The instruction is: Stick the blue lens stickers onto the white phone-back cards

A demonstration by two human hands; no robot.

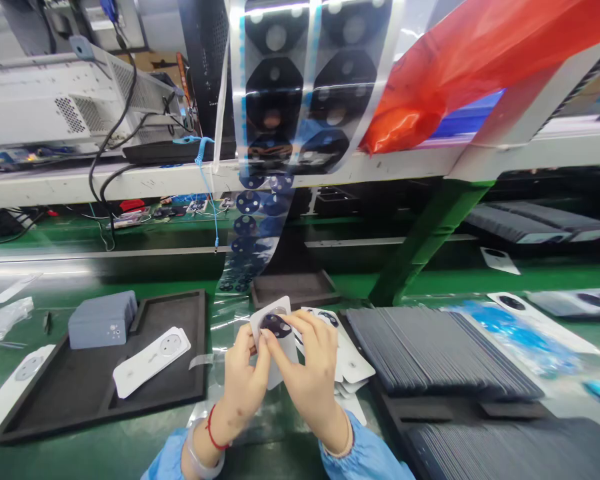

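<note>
I see the thin white panel with rounded corners (276, 371) upright above the mat, light, probably stiff and scratch-prone — best held by its edges. Left hand (245, 373) pinches its left edge; right fingers (300, 323) close on its black disc (276, 325). Long axis: near–far.

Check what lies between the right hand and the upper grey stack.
In the head view, a loose pile of white cards lies between the right hand and the grey stack, then the dark tray's edge.
</note>
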